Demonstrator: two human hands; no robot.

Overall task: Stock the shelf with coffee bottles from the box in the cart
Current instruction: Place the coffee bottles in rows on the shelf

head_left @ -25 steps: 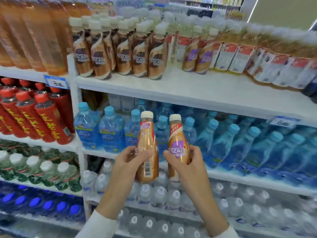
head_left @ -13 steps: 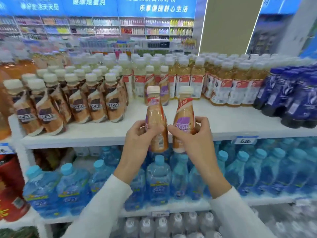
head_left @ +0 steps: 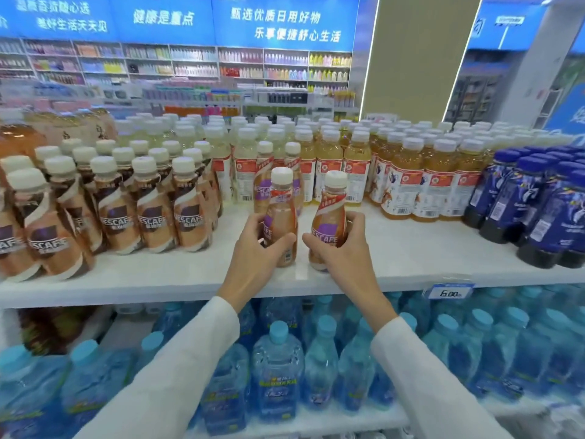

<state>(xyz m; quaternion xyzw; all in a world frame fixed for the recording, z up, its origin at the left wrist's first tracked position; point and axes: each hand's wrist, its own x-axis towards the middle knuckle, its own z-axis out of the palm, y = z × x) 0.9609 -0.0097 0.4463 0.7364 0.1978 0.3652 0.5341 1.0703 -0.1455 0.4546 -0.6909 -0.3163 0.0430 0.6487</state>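
My left fingers (head_left: 250, 230) clamp a coffee bottle (head_left: 281, 213). My right fingers (head_left: 356, 223) clamp a second bottle (head_left: 330, 217) just beside it, over the shelf (head_left: 158, 275).

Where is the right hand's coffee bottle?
Head view, centre: the tan cream-capped plastic coffee bottle sits in the right hand's grip at the white shelf's front, beside the left hand's bottle.

My left hand (head_left: 256, 248) grips one coffee bottle (head_left: 281, 217) and my right hand (head_left: 335, 248) grips another coffee bottle (head_left: 329, 217), both upright over the white shelf (head_left: 411, 255), just ahead of two matching bottles (head_left: 278, 166).
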